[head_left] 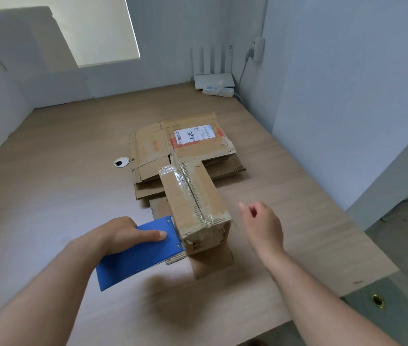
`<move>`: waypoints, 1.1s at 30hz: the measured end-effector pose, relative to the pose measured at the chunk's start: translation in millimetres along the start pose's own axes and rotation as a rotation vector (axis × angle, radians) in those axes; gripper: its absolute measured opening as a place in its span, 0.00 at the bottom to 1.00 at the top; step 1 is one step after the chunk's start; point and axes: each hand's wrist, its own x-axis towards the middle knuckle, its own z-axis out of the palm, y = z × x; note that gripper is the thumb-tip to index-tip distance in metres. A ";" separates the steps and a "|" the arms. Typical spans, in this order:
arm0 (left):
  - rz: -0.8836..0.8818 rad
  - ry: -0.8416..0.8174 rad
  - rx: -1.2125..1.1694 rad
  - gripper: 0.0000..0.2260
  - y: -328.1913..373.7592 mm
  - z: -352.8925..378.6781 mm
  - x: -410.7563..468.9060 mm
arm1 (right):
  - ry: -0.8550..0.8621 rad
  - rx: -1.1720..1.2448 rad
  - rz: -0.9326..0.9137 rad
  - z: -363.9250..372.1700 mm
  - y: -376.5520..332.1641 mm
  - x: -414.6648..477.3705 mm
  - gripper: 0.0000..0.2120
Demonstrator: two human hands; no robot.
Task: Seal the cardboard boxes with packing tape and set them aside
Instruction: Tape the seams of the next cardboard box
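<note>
Fingers of my left hand (pixel 123 236) grip the blue tape dispenser (pixel 138 258) against the taped box (pixel 195 203), toward the table (pixel 73 171)'s near edge; my right hand (pixel 262 228) hovers alongside, loosely curled, empty.

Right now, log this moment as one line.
left hand: holds dispenser at box near end | right hand: open, beside box | box seam: taped | flat boxes: behind

Both arms reach forward: the left hand (pixel 126 236) grips a blue tool (pixel 135 263) left of the box (pixel 195 203), and the right hand (pixel 262 227) hovers to its right, fingers loosely curled.
</note>
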 end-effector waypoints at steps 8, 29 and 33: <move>-0.011 -0.011 -0.042 0.40 -15.8 -3.5 -10.2 | -0.080 0.112 -0.151 20.7 -18.9 -6.0 0.11; -0.199 0.274 0.703 0.15 -17.3 30.6 -18.2 | -0.083 0.004 -0.177 22.6 -19.0 1.6 0.12; -0.220 0.285 0.375 0.17 -44.5 48.2 -15.9 | -0.098 0.021 -0.194 20.1 -20.4 4.6 0.12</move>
